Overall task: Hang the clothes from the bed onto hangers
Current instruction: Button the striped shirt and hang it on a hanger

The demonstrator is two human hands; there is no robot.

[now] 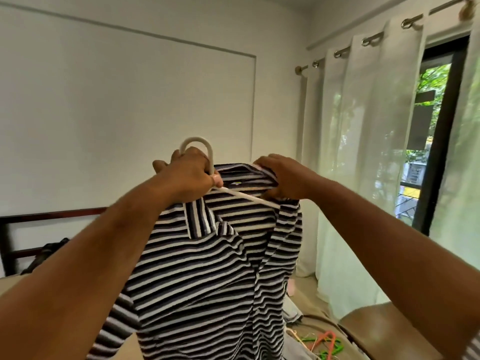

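The left hand (188,175) holds the white hanger (207,162) by its neck, up in the air over the bed (315,318). The right hand (284,178) grips the striped shirt (202,268) collar. More hangers (324,345) lie on the bed's right edge.

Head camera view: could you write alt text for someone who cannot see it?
Two bare hands hold up a striped collared shirt on a white hanger: left hand grips by the hook, right hand pulls the collar. Coloured hangers lie below, white curtains at right.
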